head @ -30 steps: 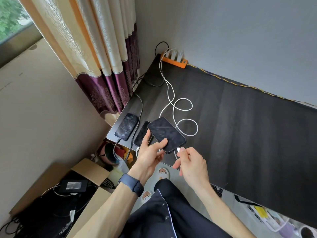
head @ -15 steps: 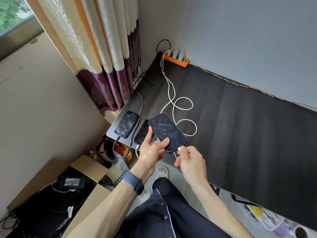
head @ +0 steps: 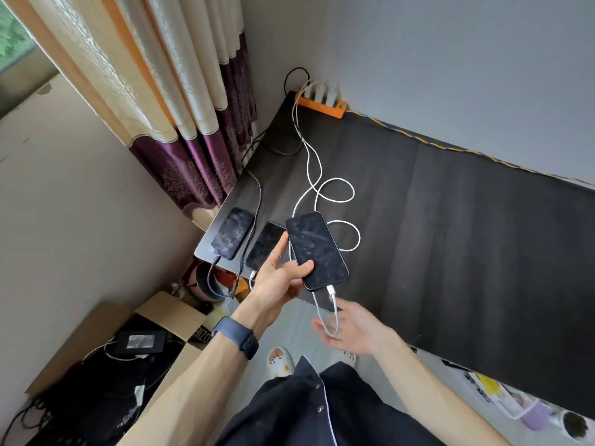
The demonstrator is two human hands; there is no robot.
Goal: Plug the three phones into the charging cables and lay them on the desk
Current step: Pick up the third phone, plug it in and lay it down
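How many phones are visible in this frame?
3. Left phone lies at the desk corner, middle phone beside it, and the third phone is held in the left hand. None seems hidden.

Home rm: curtains, desk, cardboard box.

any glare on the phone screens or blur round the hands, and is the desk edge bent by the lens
Head view: soft daylight, no hard glare; the held phone shows only smudges. The right hand is slightly motion-blurred, the left hand sharper. The wide lens tilts and bows the desk edge.
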